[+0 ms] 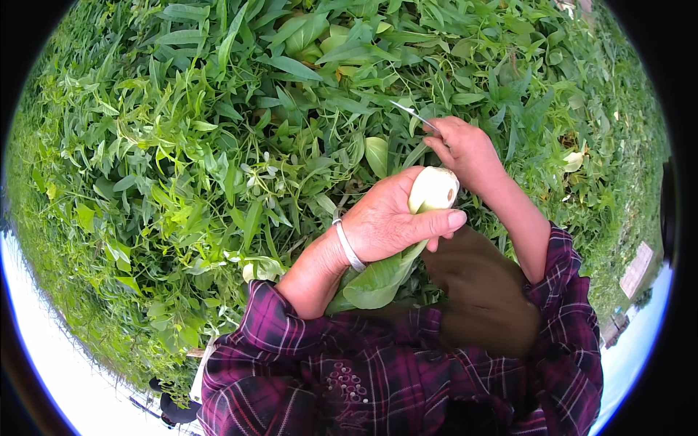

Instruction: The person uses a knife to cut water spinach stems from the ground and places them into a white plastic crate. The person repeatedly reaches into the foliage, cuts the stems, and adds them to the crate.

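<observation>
My left hand point(384, 220), with a silver-coloured bangle at the wrist, grips a leafy green vegetable that looks like bok choy point(433, 191). Its pale, cut base faces up past my thumb and bears a small brown spot. Broad green leaves point(376, 283) hang below the palm towards my lap. Just beyond the vegetable's base, my right hand point(461, 150) holds a thin knife point(411, 113). The blade points up and left, away from the vegetable, with a small white patch on it. The knife's handle is hidden in my fingers.
Dense narrow-leaved plants point(207, 141) surround both hands. Broader pale-green leaves point(313, 41) show among them at the top. A yellowed leaf point(572, 162) lies at right. A flat pale slab point(636, 270) is near the right rim, and a dark shape point(177, 409) at lower left.
</observation>
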Demonstrator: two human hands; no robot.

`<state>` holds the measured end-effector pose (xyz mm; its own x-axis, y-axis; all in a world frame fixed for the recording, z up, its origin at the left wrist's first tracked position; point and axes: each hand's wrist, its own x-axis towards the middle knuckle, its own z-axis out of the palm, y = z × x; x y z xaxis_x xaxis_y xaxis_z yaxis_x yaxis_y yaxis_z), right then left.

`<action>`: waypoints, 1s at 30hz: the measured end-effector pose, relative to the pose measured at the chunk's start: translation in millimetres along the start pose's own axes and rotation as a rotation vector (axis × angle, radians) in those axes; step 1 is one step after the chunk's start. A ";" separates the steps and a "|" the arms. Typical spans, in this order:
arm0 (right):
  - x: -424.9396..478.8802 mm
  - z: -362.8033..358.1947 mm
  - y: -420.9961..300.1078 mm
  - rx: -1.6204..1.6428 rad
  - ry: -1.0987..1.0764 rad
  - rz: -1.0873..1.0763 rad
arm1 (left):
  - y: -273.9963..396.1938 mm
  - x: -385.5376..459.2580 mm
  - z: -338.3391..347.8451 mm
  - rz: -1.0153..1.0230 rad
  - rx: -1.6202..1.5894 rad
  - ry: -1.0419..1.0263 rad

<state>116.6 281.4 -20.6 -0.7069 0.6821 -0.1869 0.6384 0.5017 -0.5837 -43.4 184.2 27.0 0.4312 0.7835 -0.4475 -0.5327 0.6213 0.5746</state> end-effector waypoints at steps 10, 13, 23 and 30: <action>15.3 -19.8 -3.9 1.129 -0.103 0.671 | 10.8 18.7 -38.9 -0.065 -0.612 0.152; 17.7 -20.8 5.2 1.114 -0.086 0.692 | 13.3 25.6 -43.7 -0.064 -0.592 0.178; 35.4 -35.7 24.1 1.045 -0.002 0.386 | -40.5 32.5 -25.2 0.360 1.359 0.073; 61.4 -1.1 34.9 0.984 -0.283 0.360 | 13.9 75.6 -99.2 0.371 1.726 0.749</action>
<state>95.8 341.4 -51.5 -0.6524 0.4930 -0.5756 0.3874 -0.4358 -0.8124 -90.4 253.0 -66.9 -0.1241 0.9910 -0.0501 0.8872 0.1334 0.4417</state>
